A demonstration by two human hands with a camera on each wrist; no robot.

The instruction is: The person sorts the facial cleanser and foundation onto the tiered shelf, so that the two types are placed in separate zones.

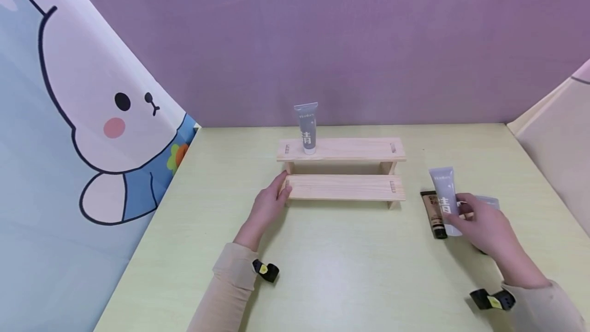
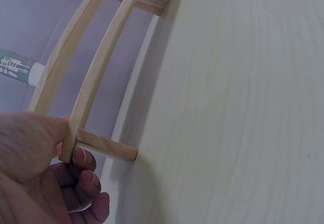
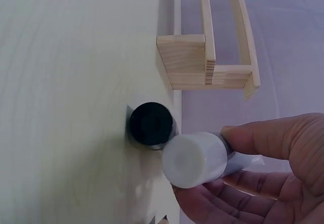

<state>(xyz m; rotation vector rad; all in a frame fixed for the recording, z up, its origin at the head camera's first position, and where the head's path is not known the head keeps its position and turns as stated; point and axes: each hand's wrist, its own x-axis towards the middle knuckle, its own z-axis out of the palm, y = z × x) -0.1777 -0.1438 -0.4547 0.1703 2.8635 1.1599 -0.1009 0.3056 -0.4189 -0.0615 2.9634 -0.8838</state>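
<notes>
A two-tier wooden rack (image 1: 341, 187) stands on the table. On its upper tier, near the left end, a grey-blue tube (image 1: 308, 129) stands upright on its cap. My left hand (image 1: 267, 206) pinches the left end of the lower tier; the left wrist view shows the thumb and curled fingers of that hand (image 2: 55, 168) around the board's end (image 2: 68, 148). My right hand (image 1: 488, 224) holds a second grey-blue tube (image 1: 444, 193) cap down, right of the rack. In the right wrist view its white cap (image 3: 190, 161) shows beside a black cap (image 3: 151, 124).
A brown tube with a black cap (image 1: 433, 214) lies on the table (image 1: 322, 270) beside the held tube. Another pale tube (image 1: 488, 201) lies partly hidden behind my right hand. A purple cloth (image 1: 369, 45) hangs behind the table, and a rabbit-print cloth (image 1: 101, 91) hangs at the left.
</notes>
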